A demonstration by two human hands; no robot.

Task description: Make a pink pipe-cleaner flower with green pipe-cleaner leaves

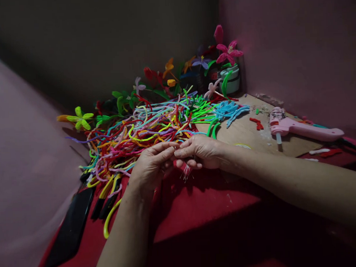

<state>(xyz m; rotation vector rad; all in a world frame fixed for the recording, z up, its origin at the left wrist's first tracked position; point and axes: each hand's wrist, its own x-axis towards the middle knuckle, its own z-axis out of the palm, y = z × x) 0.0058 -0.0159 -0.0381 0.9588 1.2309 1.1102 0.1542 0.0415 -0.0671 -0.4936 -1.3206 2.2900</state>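
Note:
My left hand [151, 163] and my right hand [200, 151] meet over the front edge of the pipe cleaner pile, thumbs and forefingers pinched close together. A small bunch of thin white flower stamens [186, 172] with tiny tips hangs below the curled fingers of my right hand. Between the two sets of fingertips a little pale tip shows; my left hand pinches there, and its other fingers curl under. Most of what the fingers hold is hidden. Just behind them lies a large heap of coloured pipe cleaners [148, 130].
A pink glue gun [306, 128] rests on a brown board [239, 137] at right, near blue pipe cleaner pieces [228, 110]. Finished pipe cleaner flowers [229, 53] stand along the back. Yellow-and-black pliers [107, 194] and a black phone-like slab [72, 226] lie left on red cloth [198, 210].

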